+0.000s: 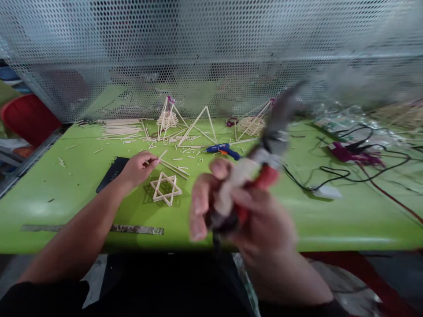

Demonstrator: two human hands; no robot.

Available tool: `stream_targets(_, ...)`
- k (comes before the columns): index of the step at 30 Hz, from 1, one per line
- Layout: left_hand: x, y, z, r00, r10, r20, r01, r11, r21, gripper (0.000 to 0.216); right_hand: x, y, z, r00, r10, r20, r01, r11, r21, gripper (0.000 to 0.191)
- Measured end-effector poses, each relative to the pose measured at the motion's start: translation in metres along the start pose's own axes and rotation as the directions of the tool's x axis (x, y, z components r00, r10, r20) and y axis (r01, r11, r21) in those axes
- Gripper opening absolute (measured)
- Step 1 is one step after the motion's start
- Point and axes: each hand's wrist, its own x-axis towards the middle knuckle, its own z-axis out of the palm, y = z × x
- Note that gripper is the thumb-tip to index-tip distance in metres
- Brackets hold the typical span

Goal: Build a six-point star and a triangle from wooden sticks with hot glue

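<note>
My left hand [139,167] rests on the green table [330,215], its fingers pinched on a thin wooden stick [161,155]. Just to its right lies a star made of sticks [165,188]. My right hand [244,215] is raised close to the camera and blurred. It grips a tool with a red and pale handle and a grey tip [267,149] that points up and to the right, apparently a glue gun.
A blue glue gun [223,150] lies mid-table. Stick pyramids [198,127] and loose sticks [120,129] stand near a perforated metal screen [211,53]. Black cables [343,174] cross the right side. A ruler [132,229] and a black phone [112,173] lie at left.
</note>
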Motion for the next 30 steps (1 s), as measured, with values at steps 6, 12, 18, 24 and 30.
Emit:
stream_targets(6, 0.001, -0.004, -0.004, 0.997, -0.029, -0.068, 0.021, 0.993, -0.114, 0.056, 0.172, -0.109, -0.102, 0.944, 0.129, -0.304, -0.218, 0.935, -0.28, 0.016)
stream_targets(12, 0.013, -0.003, 0.001, 0.999, -0.033, -0.012, 0.027, 0.94, -0.339, 0.076, 0.171, -0.06, -0.118, 0.885, -0.009, -0.466, -0.261, 0.819, -0.511, 0.019)
stream_targets(18, 0.031, 0.014, -0.007, 0.995, -0.048, -0.086, 0.003, 0.89, -0.456, 0.069, 0.177, -0.046, -0.131, 0.831, -0.115, -0.545, -0.281, 0.758, -0.588, 0.018)
stream_targets(24, 0.032, -0.007, 0.008, 0.982, -0.107, -0.155, 0.019, 0.875, -0.484, 0.048, 0.183, -0.039, -0.135, 0.838, 0.047, -0.543, -0.366, 0.786, -0.498, 0.044)
stream_targets(30, 0.028, -0.035, 0.008, 0.985, -0.148, -0.091, 0.086, 0.871, -0.484, 0.042, 0.187, -0.035, -0.128, 0.874, 0.176, -0.453, -0.364, 0.855, -0.369, 0.041)
